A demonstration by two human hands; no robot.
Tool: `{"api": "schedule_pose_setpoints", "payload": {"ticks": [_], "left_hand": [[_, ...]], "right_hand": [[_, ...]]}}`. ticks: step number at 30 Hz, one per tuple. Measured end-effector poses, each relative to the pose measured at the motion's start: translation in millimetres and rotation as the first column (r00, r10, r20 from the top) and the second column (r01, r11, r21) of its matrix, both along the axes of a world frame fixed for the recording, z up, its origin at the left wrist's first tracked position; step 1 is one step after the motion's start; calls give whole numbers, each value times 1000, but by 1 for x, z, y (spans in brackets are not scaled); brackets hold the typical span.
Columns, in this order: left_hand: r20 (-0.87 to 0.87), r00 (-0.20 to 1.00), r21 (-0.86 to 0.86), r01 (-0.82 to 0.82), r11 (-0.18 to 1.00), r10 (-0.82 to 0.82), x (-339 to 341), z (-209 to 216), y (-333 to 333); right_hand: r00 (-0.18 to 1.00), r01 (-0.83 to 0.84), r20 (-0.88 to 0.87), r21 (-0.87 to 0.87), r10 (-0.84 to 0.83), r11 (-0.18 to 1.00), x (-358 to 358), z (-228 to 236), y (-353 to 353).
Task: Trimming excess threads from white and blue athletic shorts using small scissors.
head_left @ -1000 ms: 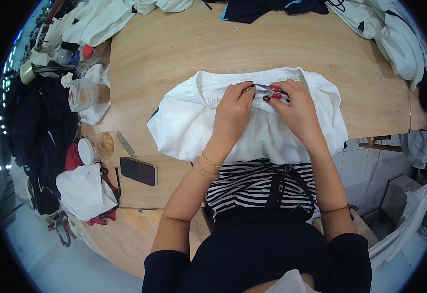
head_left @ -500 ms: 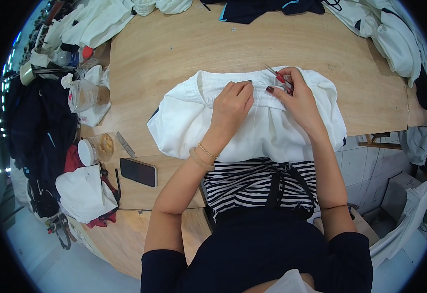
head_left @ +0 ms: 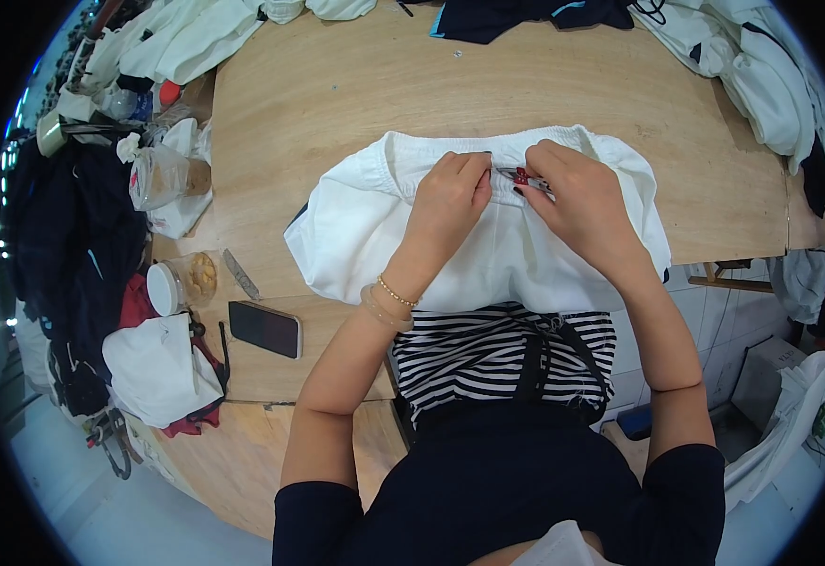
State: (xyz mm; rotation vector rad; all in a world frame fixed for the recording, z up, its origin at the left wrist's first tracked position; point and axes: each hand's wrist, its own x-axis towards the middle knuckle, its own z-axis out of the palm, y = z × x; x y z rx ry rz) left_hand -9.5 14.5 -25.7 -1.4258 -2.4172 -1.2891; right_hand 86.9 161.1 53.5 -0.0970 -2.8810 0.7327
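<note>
White elastic-waisted trousers or shorts (head_left: 356,236) lie across the near edge of the table and over my lap, waistband away from me. My left hand (head_left: 452,198) pinches the gathered waistband at its middle. In my right hand (head_left: 577,184) is a small pair of red-handled thread snips (head_left: 523,177), closed within my fingers. Their metal tips point left at the waistband, close by my left fingertips. Whatever thread or cord lies between the tips is too small to make out.
On the wooden table (head_left: 290,141) at left are a phone (head_left: 265,328), a grey cutter knife (head_left: 241,274), a lidded jar (head_left: 181,283) and a plastic cup (head_left: 169,177). White garments (head_left: 752,85) pile at far right, navy cloth (head_left: 497,19) at the far edge. A striped cloth (head_left: 460,363) covers my lap.
The snips have swung from pointing up and away to pointing left at the waistband. My right hand has turned over them, closer to the left hand, which stays on the waistband.
</note>
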Motion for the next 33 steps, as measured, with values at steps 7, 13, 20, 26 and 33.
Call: {"api": "schedule_pose_setpoints", "payload": {"ticks": [7,13,20,26,33], "left_hand": [[-17,1000,4,-22,1000,22,1,0,2],[-34,999,-14,-34,999,33,1,0,3],[-61,998,-31,-31,999,29,2,-1,4],[-23,999,-30,-40,999,40,2,1,3],[-128,952,153,-257,954,277,18,3,-1]], "right_hand": [[999,-24,28,52,22,998,-2,-3,2],[999,-26,-40,44,27,999,-4,-11,2],[999,-40,-2,84,41,996,-5,-15,2],[999,-32,-22,47,33,998,-4,-18,5],[944,229,-124,-424,-307,876,10,-20,25]]}}
